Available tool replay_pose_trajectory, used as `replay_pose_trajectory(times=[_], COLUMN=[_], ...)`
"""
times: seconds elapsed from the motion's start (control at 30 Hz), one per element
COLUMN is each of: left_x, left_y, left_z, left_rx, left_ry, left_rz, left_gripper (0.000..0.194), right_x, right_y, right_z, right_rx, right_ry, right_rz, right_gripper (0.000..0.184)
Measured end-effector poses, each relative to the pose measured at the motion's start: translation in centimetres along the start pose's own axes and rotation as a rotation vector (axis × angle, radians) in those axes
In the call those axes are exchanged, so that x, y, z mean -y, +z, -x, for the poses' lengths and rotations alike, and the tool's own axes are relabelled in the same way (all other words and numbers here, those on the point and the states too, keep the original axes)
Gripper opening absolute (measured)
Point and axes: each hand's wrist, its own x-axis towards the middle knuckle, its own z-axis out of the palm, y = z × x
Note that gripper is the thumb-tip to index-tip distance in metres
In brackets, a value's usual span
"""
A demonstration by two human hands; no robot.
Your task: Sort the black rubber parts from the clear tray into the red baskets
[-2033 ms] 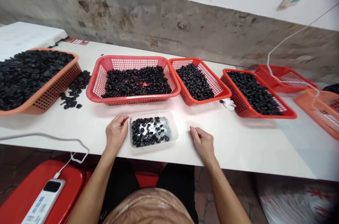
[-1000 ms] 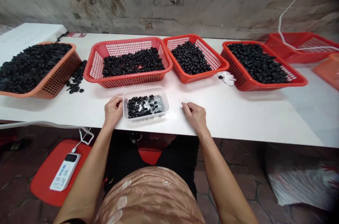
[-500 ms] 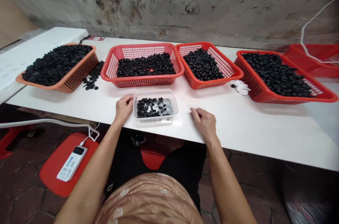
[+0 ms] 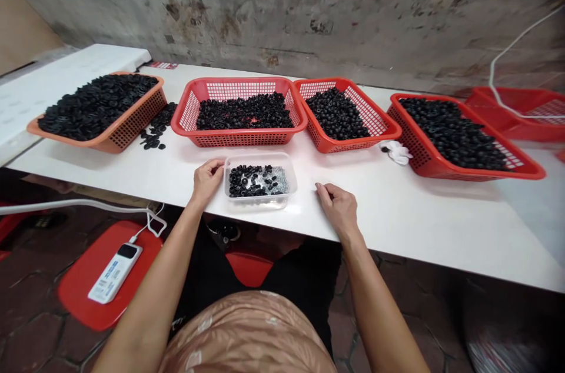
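Left hand (image 4: 206, 182): just beside the clear plastic tub (image 4: 260, 202)
Right hand (image 4: 338, 208): on the surface (image 4: 419, 226), apart from the tub
Tub contents: black rubber rings (image 4: 247, 180)

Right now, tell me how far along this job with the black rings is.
Done-looking: the orange basket and three red baskets hold loads of rings. In hand: nothing gripped; the left hand and right hand rest either side of a clear tub holding a small batch. Left: a loose pile beside the orange basket.
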Motion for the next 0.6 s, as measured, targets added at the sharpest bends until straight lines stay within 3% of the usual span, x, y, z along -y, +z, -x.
replay_pose_trajectory(times=[0.23,0.6], left_x=[0.5,-0.5], left_y=[-0.2,-1.0], left_z=[0.2,0.8], left_rx=[0.041,0.072], left_ry=[0.036,0.083], left_rz=[0.051,0.043], left_gripper=[0.029,0.025], right_x=[0.2,0.4], right_y=[0.0,0.0], right_z=[0.0,0.0], right_rx=[0.016,0.03], right_ry=[0.017,0.017], right_rz=[0.021,0.047], right_gripper=[0.045,0.049])
